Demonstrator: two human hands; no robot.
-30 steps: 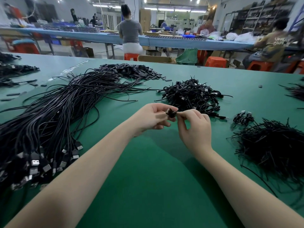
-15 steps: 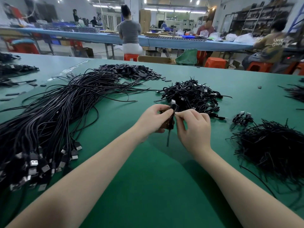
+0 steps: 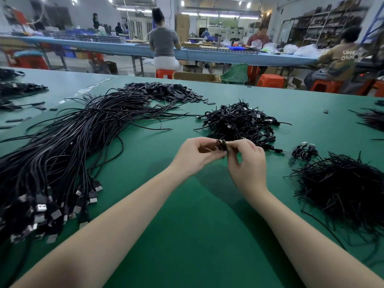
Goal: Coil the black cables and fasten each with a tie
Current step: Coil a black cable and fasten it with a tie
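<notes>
Green table (image 3: 187, 235), both hands (image 3: 224, 156) pinching coiled cable (image 3: 221, 144)

We have one view only, a wide-angle camera worn on the head, looking forward and down across the green table (image 3: 187, 235). Both forearms reach in from the bottom edge, so the near table sits close under us. The upper frame takes in the far workshop, bent by the lens. No second view overlaps.
</notes>
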